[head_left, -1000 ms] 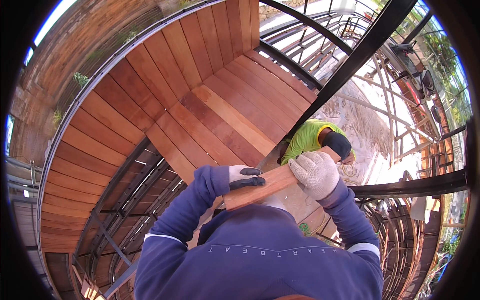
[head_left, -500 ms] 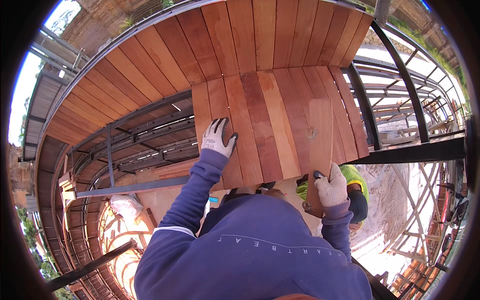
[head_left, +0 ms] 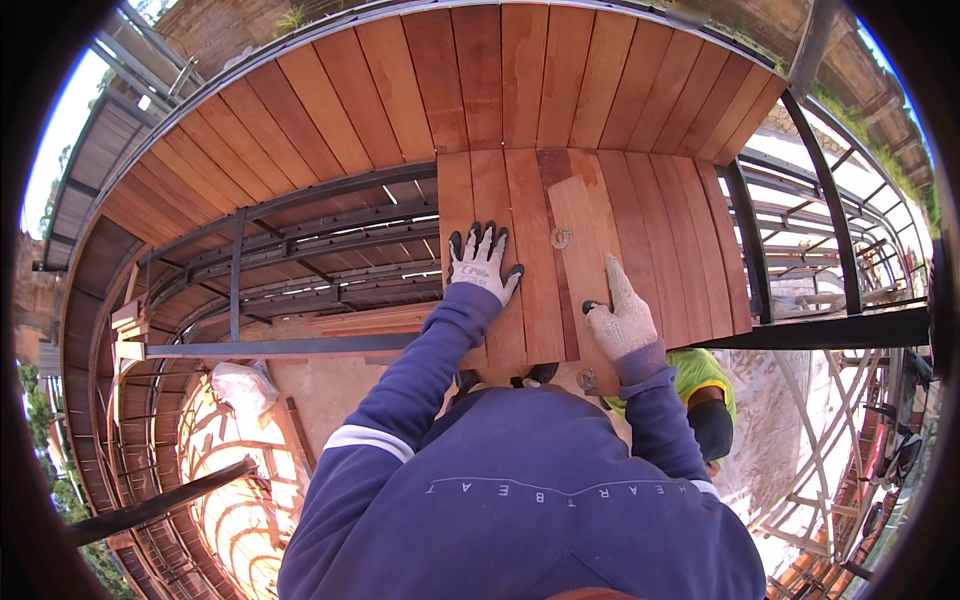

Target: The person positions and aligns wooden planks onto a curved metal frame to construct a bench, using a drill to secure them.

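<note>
My gloved left hand point(head_left: 482, 264) lies flat with fingers spread on the reddish wooden slats point(head_left: 530, 330) of a bench-like seat, near its left edge. A loose wooden board point(head_left: 580, 225) slants across those slats, its far end on them and its near end by the seat's front edge. My gloved right hand point(head_left: 625, 318) grips the board's right side, thumb on top and forefinger stretched along the edge; its other fingers are hidden. Two small round, shiny patches point(head_left: 562, 238) show on the board; I cannot tell what they are.
A curved back of upright slats point(head_left: 400, 90) rises behind the seat. Dark metal framing point(head_left: 350, 240) lies open on the left, with more bars point(head_left: 812, 200) on the right. Below at right is another person in a yellow-green top point(head_left: 700, 380). A plastic bag point(head_left: 245, 390) sits lower left.
The board has moved left and tilted, its far end now further left over the slats. My right hand moved with it, forefinger now extended. My left hand remains flat, fingers now more spread.
</note>
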### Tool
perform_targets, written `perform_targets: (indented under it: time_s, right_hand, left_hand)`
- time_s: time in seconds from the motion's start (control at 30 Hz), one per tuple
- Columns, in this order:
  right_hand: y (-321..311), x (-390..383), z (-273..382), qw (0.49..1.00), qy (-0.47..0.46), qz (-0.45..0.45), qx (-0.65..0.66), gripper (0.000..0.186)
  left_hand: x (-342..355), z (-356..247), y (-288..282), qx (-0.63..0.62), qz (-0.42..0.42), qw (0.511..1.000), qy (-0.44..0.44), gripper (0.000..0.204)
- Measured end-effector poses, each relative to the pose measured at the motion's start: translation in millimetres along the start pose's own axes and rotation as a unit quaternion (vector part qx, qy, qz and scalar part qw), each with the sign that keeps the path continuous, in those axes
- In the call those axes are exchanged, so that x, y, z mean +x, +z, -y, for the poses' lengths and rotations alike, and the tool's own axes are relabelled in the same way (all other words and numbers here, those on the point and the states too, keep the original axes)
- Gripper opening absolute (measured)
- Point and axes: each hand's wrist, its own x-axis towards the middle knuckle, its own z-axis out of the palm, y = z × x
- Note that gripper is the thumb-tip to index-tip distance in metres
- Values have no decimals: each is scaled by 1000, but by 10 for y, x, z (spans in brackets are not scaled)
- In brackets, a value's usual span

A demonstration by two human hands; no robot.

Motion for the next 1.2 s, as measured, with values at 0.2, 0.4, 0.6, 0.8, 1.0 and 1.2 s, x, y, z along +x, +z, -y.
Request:
perform_targets:
  time_s: [0.2,0.4,0.6,0.8,1.0,1.2]
  right_hand:
    - [167,4,203,999,30,11,-31,75]
    - [166,-41,106,993,47,-23,-104,77]
    - [109,-45,66,981,72,-3,-180,78]
    - [330,249,11,976,31,14,-217,80]
    - [427,424,-1,965,30,36,-258,83]
    - [485,456,223,946,63,66,-312,84]
  left_hand:
    - [2,18,-23,-8,13,1000,-7,70]
    - [-6,-1,-68,-5,0,1000,-5,70]
    - [72,-47,-29,-4,33,999,-11,76]
    - [176,-206,49,-21,19,997,71,72]
    - [170,-241,-29,-28,42,997,57,70]
    - [174,-233,-29,-36,46,997,57,66]
